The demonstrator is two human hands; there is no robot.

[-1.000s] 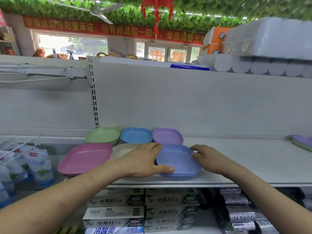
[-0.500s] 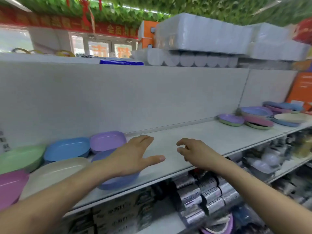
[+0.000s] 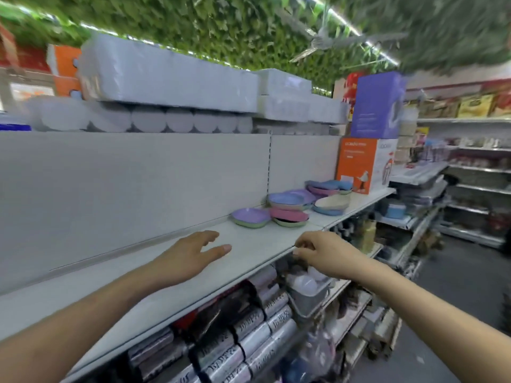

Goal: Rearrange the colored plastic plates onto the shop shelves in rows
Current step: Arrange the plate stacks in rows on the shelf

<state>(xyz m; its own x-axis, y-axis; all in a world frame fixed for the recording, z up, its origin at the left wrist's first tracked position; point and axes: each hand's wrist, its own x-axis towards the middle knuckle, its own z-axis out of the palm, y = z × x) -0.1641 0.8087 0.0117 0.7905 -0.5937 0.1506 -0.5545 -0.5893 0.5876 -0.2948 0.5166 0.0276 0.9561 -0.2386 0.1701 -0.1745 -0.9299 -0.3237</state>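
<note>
Several loose piles of coloured plastic plates lie at the right end of the white shelf (image 3: pixel 249 244): a purple plate (image 3: pixel 250 216), a pink plate (image 3: pixel 289 215), a blue-violet plate (image 3: pixel 286 199), a cream plate (image 3: pixel 331 202) and a blue pile (image 3: pixel 329 186) behind it. My left hand (image 3: pixel 190 254) hovers over bare shelf, fingers straight, holding nothing. At the shelf's front edge is my right hand (image 3: pixel 322 254), fingers loosely curled and holding nothing. Both hands are well short of the plates. The arranged plates from before are out of view to the left.
An orange box (image 3: pixel 362 164) stands past the plates, a purple box (image 3: pixel 377 106) on it. White tissue packs (image 3: pixel 171 76) fill the top shelf. Silver-wrapped rolls (image 3: pixel 249 327) and a grey basket (image 3: pixel 309 297) sit on the shelf below. An aisle (image 3: pixel 456 313) runs on the right.
The view has swung right, away from the arranged plates and toward the unsorted piles. Both hands left the blue-violet plate and moved right along the shelf, holding nothing.
</note>
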